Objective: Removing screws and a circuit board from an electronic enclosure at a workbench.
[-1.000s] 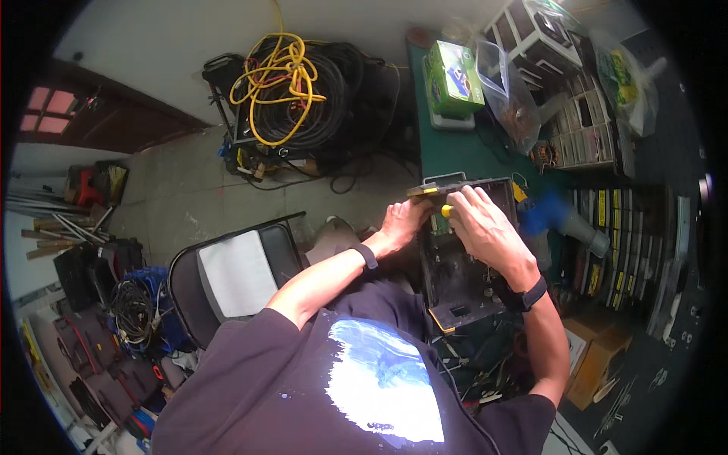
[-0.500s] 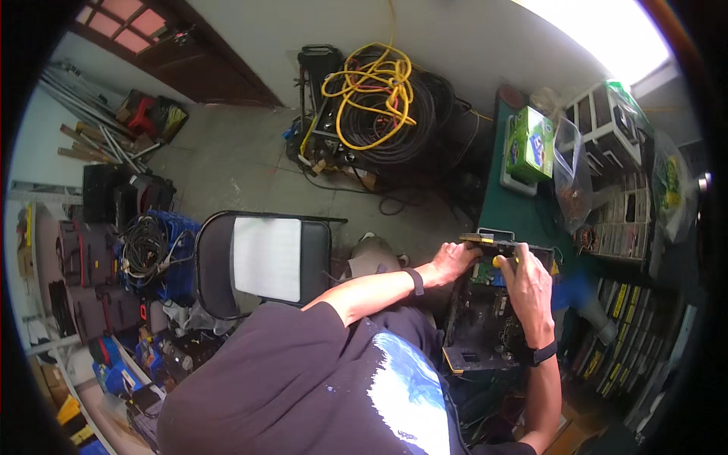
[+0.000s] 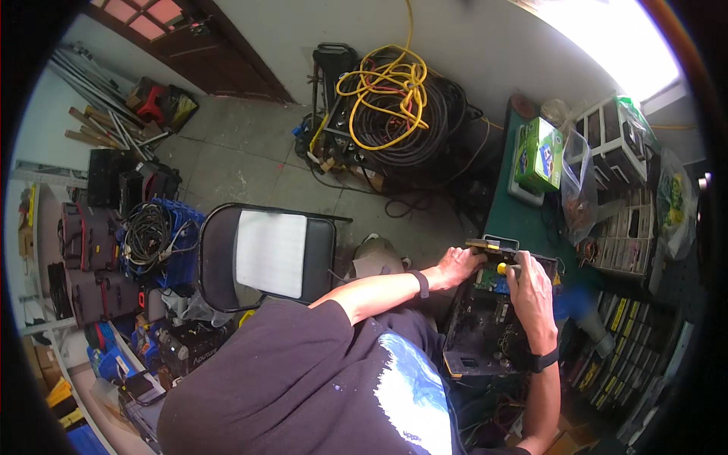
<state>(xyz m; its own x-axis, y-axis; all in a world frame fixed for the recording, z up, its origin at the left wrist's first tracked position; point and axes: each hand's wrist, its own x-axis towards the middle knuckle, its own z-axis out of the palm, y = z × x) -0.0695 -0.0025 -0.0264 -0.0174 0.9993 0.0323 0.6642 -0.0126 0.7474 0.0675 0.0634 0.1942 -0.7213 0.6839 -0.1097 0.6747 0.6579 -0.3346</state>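
An opened black metal case (image 3: pixel 472 334) lies before me, its inside showing loose wires and a green-blue circuit board (image 3: pixel 489 283) toward the far end. My left hand (image 3: pixel 459 266) is closed on the case's far end panel (image 3: pixel 491 245), at its left corner. Inside that end, my right hand (image 3: pixel 532 290) grips a short tool with a rounded yellow end (image 3: pixel 502 268), which looks like a screwdriver handle. Its tip is hidden from me, and so are most of the right fingertips.
The case sits at the near end of a green-topped bench (image 3: pixel 506 216) bearing a green box (image 3: pixel 540 155). Drawer racks (image 3: pixel 618 227) stand to the right. A folding chair (image 3: pixel 322 254) is at left; coiled cables (image 3: pixel 394 114) lie beyond.
The whole view has shifted slightly, so the scene sits a little lower and to the right. Both hands keep their places at the case's far end, the yellow-ended tool still in the right.
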